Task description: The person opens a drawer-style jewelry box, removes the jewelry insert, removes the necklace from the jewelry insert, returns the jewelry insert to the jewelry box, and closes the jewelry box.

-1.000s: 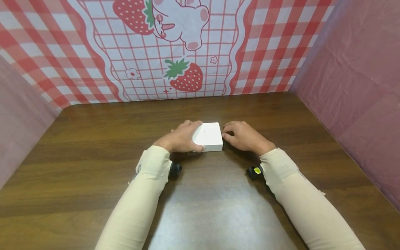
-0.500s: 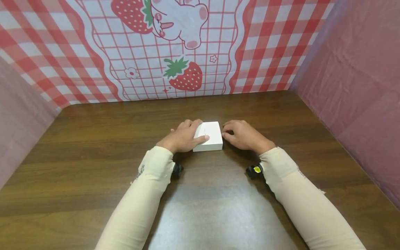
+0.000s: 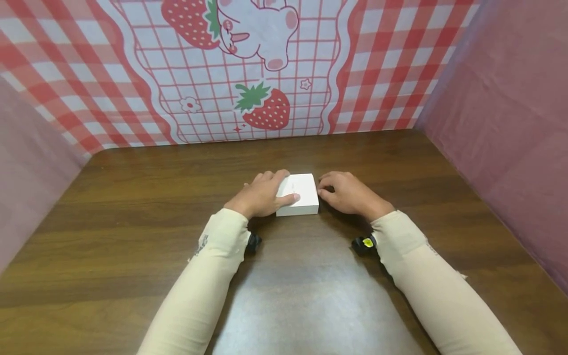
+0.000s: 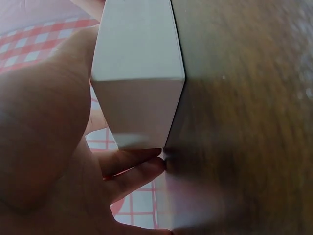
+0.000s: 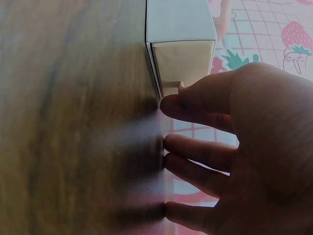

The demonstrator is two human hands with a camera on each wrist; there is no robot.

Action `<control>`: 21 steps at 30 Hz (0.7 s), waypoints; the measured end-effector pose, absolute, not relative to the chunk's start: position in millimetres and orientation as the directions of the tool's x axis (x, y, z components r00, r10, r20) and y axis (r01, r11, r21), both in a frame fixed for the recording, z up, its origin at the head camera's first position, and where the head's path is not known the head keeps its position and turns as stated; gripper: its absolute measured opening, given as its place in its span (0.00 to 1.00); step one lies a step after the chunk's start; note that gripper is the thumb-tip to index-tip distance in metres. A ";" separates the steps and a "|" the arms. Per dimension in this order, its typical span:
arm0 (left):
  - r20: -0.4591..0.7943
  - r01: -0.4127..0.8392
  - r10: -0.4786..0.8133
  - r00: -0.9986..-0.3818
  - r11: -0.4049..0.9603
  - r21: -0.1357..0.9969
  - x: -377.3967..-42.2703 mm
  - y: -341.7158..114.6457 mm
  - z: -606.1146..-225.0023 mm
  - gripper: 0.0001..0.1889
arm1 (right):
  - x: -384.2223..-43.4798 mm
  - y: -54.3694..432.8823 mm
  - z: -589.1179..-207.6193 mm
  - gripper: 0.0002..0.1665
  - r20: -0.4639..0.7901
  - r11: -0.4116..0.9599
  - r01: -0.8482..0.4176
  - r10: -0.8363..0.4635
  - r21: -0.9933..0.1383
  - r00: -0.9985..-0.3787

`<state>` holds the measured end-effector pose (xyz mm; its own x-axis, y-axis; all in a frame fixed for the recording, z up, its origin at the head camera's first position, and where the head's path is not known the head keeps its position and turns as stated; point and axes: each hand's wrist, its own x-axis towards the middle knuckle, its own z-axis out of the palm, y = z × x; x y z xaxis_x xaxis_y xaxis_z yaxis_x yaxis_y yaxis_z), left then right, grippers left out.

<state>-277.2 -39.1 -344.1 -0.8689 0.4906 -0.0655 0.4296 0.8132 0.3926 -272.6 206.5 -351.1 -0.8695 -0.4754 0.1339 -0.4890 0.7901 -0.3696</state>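
A small white cardboard box [image 3: 303, 190] lies flat on the wooden table, with faint print on its top. My left hand [image 3: 259, 195] grips its left part, thumb on the top face and fingers along the far side. In the right wrist view, the right end shows an inner drawer [image 5: 183, 61] set inside the outer sleeve [image 5: 181, 22]. My right hand [image 3: 348, 195] is at that end, thumb and forefinger together on what looks like a small pull tab [image 5: 170, 88]. Its other fingertips rest on the table. The fingers partly hide the tab.
The brown wooden table [image 3: 284, 296] extends around the box. A red checked cloth with strawberries [image 3: 266, 108] hangs behind the table's far edge. A pink cloth [image 3: 501, 113] hangs along the right side.
My left thumb has moved from the box's near edge onto its top face. The box and my right hand stay nearly in place.
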 end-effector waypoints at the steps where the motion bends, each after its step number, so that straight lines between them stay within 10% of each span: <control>1: -0.065 0.429 0.491 -0.869 0.813 0.394 -277.2 -38.9 -344.4 0.39 | -272.7 206.7 -351.3 0.11 0.136 0.790 -0.490 -0.476 -0.369 -0.869; 21: -0.088 0.412 0.482 -0.872 0.819 0.399 -276.8 -37.6 -343.8 0.40 | -272.4 208.6 -352.5 0.11 0.131 0.795 -0.473 -0.460 -0.379 -0.878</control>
